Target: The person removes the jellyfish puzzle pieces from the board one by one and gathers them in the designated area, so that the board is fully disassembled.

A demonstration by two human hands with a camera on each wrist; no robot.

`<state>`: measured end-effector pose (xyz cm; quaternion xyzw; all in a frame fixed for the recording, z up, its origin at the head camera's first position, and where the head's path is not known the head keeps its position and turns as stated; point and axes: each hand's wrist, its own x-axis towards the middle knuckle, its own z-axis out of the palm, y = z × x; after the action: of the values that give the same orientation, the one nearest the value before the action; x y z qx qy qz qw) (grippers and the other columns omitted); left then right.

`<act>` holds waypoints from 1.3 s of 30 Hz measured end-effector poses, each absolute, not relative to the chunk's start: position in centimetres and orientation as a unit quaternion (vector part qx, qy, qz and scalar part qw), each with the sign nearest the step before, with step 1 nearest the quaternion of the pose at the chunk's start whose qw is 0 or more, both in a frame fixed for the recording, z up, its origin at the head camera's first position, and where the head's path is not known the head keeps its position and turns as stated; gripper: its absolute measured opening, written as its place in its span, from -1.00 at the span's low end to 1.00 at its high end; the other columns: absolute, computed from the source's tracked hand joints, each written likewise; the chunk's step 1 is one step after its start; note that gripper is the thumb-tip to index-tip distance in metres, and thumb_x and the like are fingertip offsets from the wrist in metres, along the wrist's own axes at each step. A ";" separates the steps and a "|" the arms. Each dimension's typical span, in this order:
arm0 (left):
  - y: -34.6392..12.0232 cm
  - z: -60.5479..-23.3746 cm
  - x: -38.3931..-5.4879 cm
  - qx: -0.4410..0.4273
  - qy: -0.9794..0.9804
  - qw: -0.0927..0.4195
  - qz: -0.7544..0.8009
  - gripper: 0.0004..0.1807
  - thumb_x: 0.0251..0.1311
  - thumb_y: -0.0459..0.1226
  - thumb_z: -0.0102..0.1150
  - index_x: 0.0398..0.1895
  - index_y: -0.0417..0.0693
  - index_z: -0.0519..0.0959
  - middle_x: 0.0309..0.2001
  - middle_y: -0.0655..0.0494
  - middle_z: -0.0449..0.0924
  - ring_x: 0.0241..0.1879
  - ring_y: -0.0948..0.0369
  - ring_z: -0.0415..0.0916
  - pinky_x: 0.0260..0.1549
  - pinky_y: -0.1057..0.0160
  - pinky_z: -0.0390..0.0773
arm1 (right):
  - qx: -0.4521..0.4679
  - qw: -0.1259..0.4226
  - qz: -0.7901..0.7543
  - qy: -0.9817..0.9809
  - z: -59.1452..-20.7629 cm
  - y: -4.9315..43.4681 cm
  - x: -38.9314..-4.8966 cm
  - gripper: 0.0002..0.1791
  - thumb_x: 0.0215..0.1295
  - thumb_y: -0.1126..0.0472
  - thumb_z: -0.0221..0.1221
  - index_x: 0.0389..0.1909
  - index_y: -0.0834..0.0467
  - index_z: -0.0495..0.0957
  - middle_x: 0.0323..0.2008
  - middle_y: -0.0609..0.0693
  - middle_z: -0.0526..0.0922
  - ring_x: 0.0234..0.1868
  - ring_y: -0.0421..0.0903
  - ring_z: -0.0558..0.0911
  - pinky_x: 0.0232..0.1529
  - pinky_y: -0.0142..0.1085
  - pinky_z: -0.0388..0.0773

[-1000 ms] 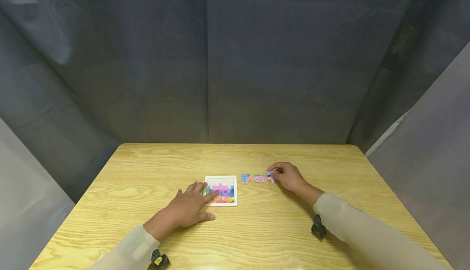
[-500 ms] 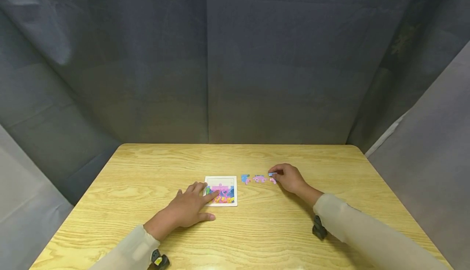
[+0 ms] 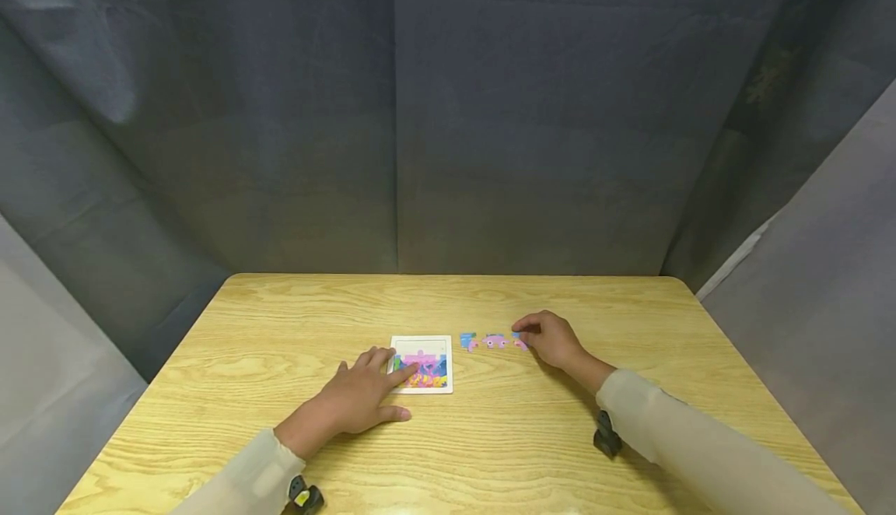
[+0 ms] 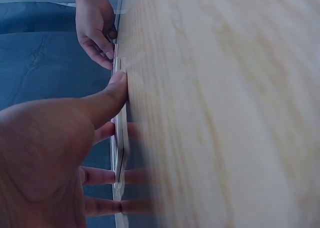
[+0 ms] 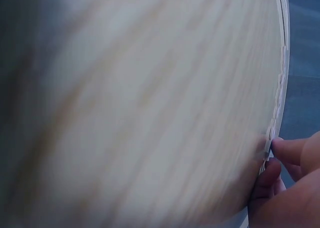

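Note:
A white puzzle tray lies flat on the table, its lower part filled with pink, blue and yellow pieces. My left hand is spread over its left side, the index finger reaching onto the picture and the thumb on the table. To the right of the tray lie a blue and pink puzzle piece and a pink puzzle piece with two eyes. My right hand pinches a third puzzle piece, blue and pink, at table level; the fingers partly cover it. In the right wrist view, thumb and finger meet at its thin edge.
The wooden table has rounded far corners. Dark grey curtains hang behind it, and paler cloth hangs at the right side.
The piece at my right hand has shifted slightly to the right and turned a little, so more of it shows. My left hand and the tray have stayed in place.

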<state>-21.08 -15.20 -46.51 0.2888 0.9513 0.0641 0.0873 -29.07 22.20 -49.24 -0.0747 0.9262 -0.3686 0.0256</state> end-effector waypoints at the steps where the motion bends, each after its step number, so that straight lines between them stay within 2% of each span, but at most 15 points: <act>1: -15.2 -46.5 -21.1 0.289 0.951 0.087 0.064 -0.14 0.29 0.32 0.10 0.62 0.33 0.19 0.58 -0.20 0.08 0.52 -0.33 0.07 0.12 -0.63 0.28 | -0.075 0.025 -0.368 0.926 -49.2 22.2 -29.1 -0.84 0.47 0.33 0.21 -0.05 0.16 0.72 0.07 0.14 0.62 0.12 0.15 0.59 0.16 0.09 0.56; 20: -15.0 -46.1 -21.3 0.287 0.952 0.093 0.043 -0.11 0.27 0.34 0.10 0.63 0.33 0.17 0.58 -0.20 0.09 0.54 -0.32 0.03 0.13 -0.58 0.33 | -0.063 0.025 -0.377 0.924 -49.2 22.1 -29.2 -0.84 0.47 0.32 0.21 -0.05 0.15 0.73 0.05 0.13 0.64 0.09 0.13 0.60 0.14 0.08 0.56; 28: -15.2 -46.0 -21.0 0.285 0.952 0.097 0.053 -0.09 0.23 0.36 0.13 0.62 0.33 0.19 0.62 -0.21 0.02 0.55 -0.36 -0.02 0.13 -0.61 0.30 | -0.059 0.036 -0.403 0.912 -49.1 22.2 -29.6 -0.83 0.47 0.32 0.22 -0.02 0.18 0.71 0.02 0.10 0.71 0.07 0.10 0.65 0.14 0.05 0.58; 35: -15.9 -46.0 -20.2 0.286 0.949 0.107 0.077 -0.07 0.20 0.41 0.09 0.62 0.41 0.18 0.64 -0.22 -0.08 0.56 -0.40 -0.10 0.13 -0.66 0.21 | -0.059 0.043 -0.422 0.904 -48.7 22.2 -29.5 -0.80 0.49 0.33 0.20 0.04 0.23 0.68 0.00 0.11 0.72 0.01 0.04 0.66 0.04 -0.06 0.63; 39: -16.2 -46.0 -19.6 0.291 0.947 0.106 0.083 -0.06 0.19 0.44 0.05 0.62 0.42 0.16 0.65 -0.23 -0.09 0.56 -0.40 -0.13 0.13 -0.68 0.18 | -0.065 0.055 -0.444 0.892 -48.1 21.6 -29.3 -0.75 0.48 0.34 0.19 0.10 0.30 0.63 -0.03 0.16 0.72 -0.10 0.02 0.69 -0.08 -0.15 0.68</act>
<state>-19.59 -16.21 -46.00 0.2912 0.9471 0.0830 0.1065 -29.30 21.56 -48.06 -0.0649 0.8921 -0.4438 0.0546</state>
